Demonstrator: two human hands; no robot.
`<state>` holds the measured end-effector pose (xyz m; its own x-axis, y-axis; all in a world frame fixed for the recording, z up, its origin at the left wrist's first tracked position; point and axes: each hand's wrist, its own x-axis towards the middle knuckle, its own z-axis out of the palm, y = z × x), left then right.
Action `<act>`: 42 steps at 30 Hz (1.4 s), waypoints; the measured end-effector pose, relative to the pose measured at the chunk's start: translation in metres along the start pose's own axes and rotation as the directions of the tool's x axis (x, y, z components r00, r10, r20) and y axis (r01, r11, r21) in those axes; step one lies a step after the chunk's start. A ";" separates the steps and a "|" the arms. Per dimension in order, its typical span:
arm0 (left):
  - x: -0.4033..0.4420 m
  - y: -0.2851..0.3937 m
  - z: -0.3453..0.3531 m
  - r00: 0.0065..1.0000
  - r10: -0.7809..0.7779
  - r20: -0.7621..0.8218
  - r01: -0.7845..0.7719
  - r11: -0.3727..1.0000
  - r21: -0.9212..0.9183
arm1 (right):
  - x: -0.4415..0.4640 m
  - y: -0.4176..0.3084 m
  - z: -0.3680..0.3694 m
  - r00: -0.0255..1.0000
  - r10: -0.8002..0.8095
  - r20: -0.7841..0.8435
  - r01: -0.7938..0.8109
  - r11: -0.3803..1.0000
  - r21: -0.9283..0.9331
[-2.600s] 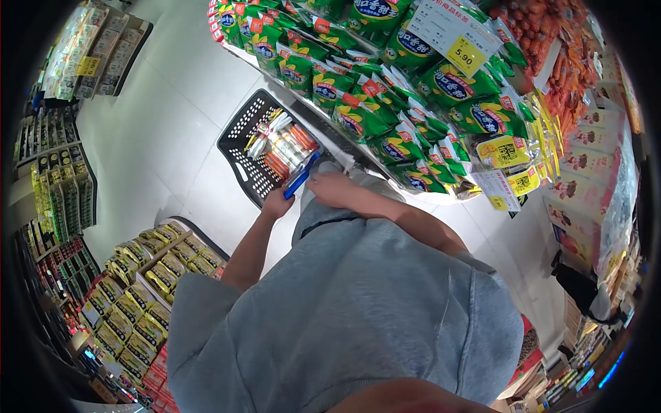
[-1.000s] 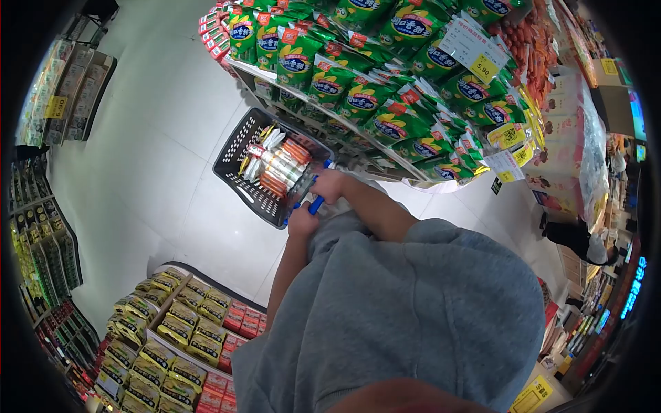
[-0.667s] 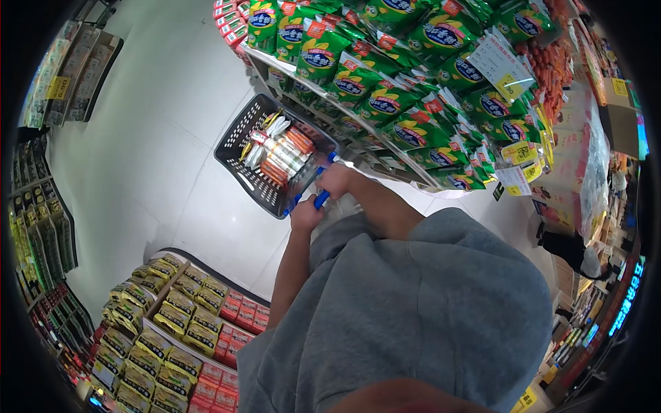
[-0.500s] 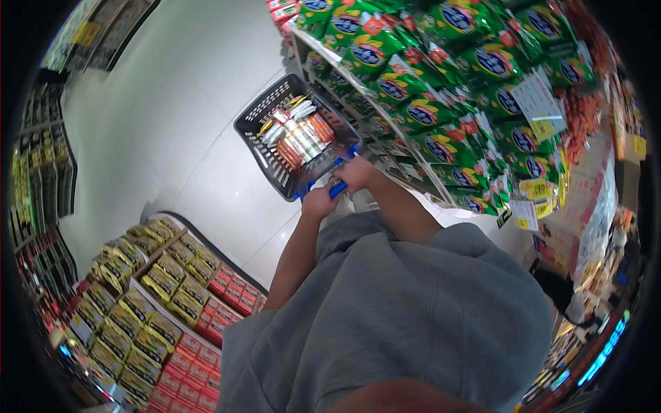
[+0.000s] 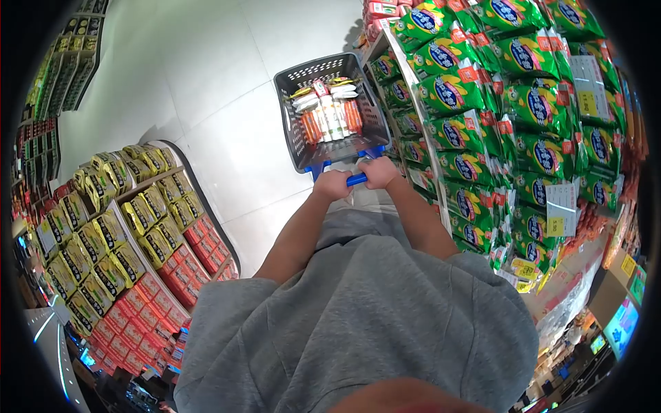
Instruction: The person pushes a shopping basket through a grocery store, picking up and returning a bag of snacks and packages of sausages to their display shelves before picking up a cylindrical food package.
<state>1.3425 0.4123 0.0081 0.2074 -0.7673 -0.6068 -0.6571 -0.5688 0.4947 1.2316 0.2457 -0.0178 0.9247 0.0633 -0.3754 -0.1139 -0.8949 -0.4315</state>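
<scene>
Pale, glossy tiles cover the supermarket floor between a low display stand with a dark, rounded edge and a shelf with a white front edge. Crinkled yellow-and-black packets and boxy red packs fill the stand; puffy, shiny green bags crowd the shelf. Close beside the shelf's white edge, a perforated dark plastic shopping basket holds white cylindrical packs, flanked by orange-red sticks, with white-and-yellow packets toward its far edge. The fingers of a person's left hand and right hand clench its smooth blue handle.
</scene>
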 end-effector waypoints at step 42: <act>0.043 -0.065 -0.054 0.988 -0.004 0.156 0.016 0.997 -0.075 | 0.068 -0.054 -0.019 0.809 0.538 -0.237 -0.546 0.837 0.034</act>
<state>1.4333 0.3996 -0.0162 0.0943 -0.7093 -0.6986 -0.5979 -0.6014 0.5299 1.3077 0.2903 -0.0047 0.7731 -0.5346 -0.3414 -0.6128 -0.7685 -0.1841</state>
